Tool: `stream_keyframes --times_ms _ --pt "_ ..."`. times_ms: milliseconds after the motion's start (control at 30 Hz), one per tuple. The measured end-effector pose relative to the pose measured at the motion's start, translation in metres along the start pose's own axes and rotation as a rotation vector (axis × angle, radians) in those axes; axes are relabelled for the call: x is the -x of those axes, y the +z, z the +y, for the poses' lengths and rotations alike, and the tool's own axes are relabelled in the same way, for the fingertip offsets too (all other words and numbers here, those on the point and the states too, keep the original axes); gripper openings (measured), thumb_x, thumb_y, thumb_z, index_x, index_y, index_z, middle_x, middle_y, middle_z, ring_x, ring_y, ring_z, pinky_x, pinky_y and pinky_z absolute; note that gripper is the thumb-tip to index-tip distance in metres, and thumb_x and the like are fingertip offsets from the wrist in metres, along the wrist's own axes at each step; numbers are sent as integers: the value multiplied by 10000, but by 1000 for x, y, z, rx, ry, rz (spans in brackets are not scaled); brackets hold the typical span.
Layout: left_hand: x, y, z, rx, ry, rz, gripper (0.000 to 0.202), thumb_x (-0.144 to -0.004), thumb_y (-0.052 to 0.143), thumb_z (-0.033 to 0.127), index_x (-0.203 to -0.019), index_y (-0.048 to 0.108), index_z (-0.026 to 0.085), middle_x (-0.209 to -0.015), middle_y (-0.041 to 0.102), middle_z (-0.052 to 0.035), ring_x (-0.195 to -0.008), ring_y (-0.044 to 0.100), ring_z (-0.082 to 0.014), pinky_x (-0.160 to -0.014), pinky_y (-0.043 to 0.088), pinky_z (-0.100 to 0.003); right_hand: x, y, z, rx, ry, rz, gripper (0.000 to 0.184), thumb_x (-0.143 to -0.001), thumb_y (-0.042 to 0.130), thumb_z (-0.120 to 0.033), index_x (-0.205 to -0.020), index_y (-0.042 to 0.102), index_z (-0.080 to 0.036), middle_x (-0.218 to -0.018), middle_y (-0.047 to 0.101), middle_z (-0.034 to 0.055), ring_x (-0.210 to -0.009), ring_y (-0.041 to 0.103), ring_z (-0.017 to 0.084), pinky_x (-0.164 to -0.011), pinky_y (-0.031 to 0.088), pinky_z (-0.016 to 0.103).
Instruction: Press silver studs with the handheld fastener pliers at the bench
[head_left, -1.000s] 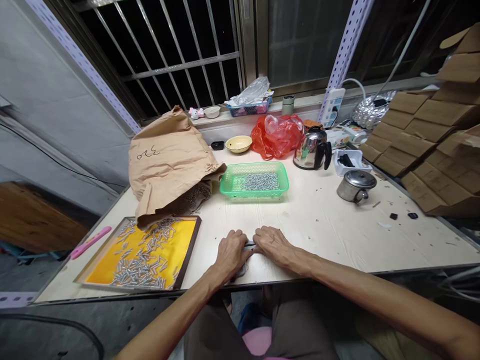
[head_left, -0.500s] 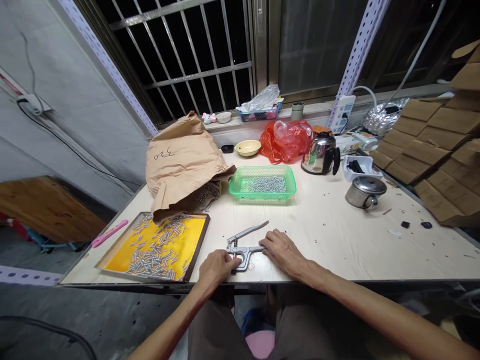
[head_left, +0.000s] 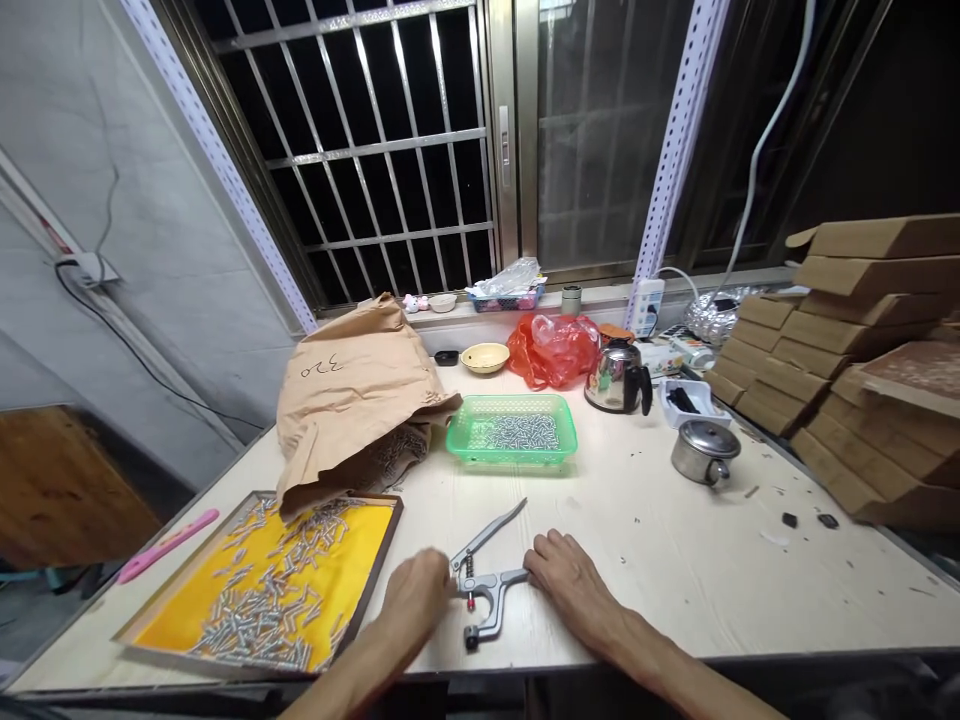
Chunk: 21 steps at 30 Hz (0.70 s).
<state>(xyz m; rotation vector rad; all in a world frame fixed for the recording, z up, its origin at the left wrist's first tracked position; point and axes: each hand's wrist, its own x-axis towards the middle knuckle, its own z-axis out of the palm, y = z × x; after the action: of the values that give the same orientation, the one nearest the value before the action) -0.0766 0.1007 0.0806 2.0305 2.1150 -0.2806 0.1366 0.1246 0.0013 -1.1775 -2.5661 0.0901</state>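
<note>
Inspecting remotely, I find my right hand (head_left: pixel 568 580) half-curled, gripping the pliers' (head_left: pixel 487 582) right end, presumably for steadiness; left hand (head_left: pixel 420 590) fingers hidden, grip undeterminable.

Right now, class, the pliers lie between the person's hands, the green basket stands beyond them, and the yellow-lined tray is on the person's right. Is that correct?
No: the yellow-lined tray is on the person's left, as the head view shows. The pliers and green basket are placed as stated.
</note>
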Motion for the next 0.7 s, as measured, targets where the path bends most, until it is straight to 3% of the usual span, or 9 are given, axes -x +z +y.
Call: stream_keyframes --times_ms 67,167,267,333,500,600,700 --pt "-10 -37 7 109 51 198 185 -916 512 207 -832 664 141 -847 630 -74 -813 600 -213 -697 424 -260 1 1 1 3 16 -4 215 -820 664 -13 -813 538 -188 -851 498 5 -806 448 208 -675 330 326" --pt "-22 -90 12 209 160 511 176 -915 572 259 -1064 625 181 -1002 609 -51 -916 569 -183 -775 398 -226 7 4 1 15 15 -1 195 -833 626 -11 -828 544 -188 -844 486 16 -800 447 223 -677 335 338" --pt "-26 -108 -11 217 116 569 179 -926 546 251 -1075 628 193 -996 614 -39 -930 558 -170 -779 377 -204 15 9 4 -13 -22 10 144 -875 558 -44 -854 546 -185 -846 470 35 -792 443 238 -678 341 351" --pt "-20 -95 -44 194 9 504 167 -930 507 219 -977 662 180 -927 628 -35 -892 566 -166 -732 366 -197 20 13 7 -46 -46 32 119 -920 486 -91 -872 547 -182 -847 461 50 -786 441 249 -674 346 359" --pt "20 -31 -130 114 -325 248 202 -876 499 160 -779 676 165 -781 623 -31 -798 580 -172 -620 322 -203 28 24 12 -99 -77 136 318 -1009 256 -211 -920 559 -172 -837 456 80 -780 449 261 -689 362 386" --pt "41 0 -150 126 -332 154 171 -850 528 161 -774 680 168 -776 623 -31 -799 583 -169 -633 335 -198 30 26 13 -103 -83 165 385 -1030 210 -280 -948 569 -169 -841 466 87 -779 459 260 -698 372 391" --pt "52 19 -150 98 -307 114 136 -839 546 187 -808 678 173 -856 622 -34 -822 580 -173 -638 358 -202 30 26 12 -98 -83 176 411 -1037 200 -312 -965 579 -170 -845 478 91 -784 472 257 -714 382 391"
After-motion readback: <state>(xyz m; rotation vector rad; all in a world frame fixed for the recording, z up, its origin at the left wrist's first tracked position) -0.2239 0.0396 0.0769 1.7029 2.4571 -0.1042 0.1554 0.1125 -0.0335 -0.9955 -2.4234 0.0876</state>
